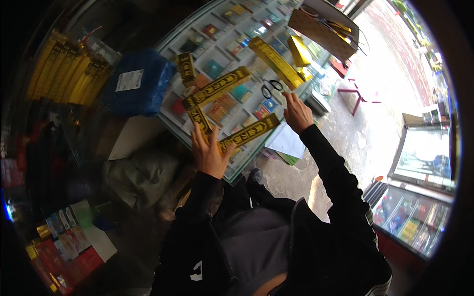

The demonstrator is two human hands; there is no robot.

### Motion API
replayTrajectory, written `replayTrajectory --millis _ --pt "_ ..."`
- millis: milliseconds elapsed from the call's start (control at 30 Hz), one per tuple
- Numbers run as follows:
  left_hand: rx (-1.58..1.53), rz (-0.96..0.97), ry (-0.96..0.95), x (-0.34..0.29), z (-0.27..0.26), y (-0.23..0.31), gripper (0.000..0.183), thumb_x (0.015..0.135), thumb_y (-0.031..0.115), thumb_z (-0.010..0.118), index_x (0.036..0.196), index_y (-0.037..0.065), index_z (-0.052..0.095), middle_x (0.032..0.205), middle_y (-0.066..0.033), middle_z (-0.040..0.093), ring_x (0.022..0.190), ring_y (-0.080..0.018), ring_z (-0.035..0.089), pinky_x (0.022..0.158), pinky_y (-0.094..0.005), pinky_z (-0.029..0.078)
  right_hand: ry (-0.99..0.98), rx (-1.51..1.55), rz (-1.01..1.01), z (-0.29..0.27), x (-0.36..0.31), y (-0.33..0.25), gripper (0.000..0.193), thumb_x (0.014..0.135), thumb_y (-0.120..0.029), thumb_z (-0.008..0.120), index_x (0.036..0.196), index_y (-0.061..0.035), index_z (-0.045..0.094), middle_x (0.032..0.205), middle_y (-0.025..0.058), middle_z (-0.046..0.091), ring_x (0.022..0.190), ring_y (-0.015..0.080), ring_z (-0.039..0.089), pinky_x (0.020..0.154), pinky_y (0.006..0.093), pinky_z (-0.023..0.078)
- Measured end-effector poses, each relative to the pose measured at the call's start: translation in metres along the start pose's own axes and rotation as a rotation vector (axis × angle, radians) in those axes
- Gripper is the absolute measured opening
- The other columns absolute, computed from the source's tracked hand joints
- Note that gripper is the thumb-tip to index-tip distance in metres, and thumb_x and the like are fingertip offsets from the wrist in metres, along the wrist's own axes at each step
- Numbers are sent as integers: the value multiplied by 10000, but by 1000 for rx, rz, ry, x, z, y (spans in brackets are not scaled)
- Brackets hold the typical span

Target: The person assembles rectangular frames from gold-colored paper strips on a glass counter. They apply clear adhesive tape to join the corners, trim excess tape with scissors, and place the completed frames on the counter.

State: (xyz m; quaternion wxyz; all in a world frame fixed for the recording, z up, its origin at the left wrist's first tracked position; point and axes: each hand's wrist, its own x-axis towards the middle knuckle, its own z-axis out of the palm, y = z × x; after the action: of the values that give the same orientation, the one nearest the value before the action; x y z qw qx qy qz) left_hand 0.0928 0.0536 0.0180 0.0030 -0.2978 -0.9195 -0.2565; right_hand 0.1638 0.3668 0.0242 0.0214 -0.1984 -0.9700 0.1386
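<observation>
Long gold strips with dark print, which look like slim cartons, lie on a glass-topped display counter (237, 170). My left hand (211, 155) rests, fingers spread, where a short gold strip (198, 118) meets a gold strip slanting right (254, 132). Another gold strip (222, 85) reaches up and right from the short one's far end. My right hand (298, 116) has its fingers stretched toward the near end of a long gold box (276, 63); whether they touch it is unclear. Black-handled scissors (271, 88) lie just left of those fingertips.
A blue wrapped package (140, 81) sits left of the counter, with stacked yellow packs (61, 69) beyond it. An open cardboard box (321, 32) stands at the counter's far end. On the floor to the right are a red stool (358, 96) and a glass case (410, 217).
</observation>
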Motion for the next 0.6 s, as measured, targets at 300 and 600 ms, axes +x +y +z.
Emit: replayTrajectory --millis 300,600 --pt "-61 152 -88 -17 6 -20 745 970 446 637 1585 157 330 1646 -275 105 1487 -513 208 1157 -575 357 -70 93 -498 -5 172 -185 368 985 -196 587 1350 -148 565 1320 93 550 997 294 681 725 372 600" --pt "11 149 -117 -5 -27 -66 627 913 -34 621 1489 194 522 1620 -244 276 1442 -414 395 1141 -445 410 -97 -523 -688 45 243 -215 478 966 -94 590 1421 -233 541 1603 64 355 1129 280 661 843 372 629"
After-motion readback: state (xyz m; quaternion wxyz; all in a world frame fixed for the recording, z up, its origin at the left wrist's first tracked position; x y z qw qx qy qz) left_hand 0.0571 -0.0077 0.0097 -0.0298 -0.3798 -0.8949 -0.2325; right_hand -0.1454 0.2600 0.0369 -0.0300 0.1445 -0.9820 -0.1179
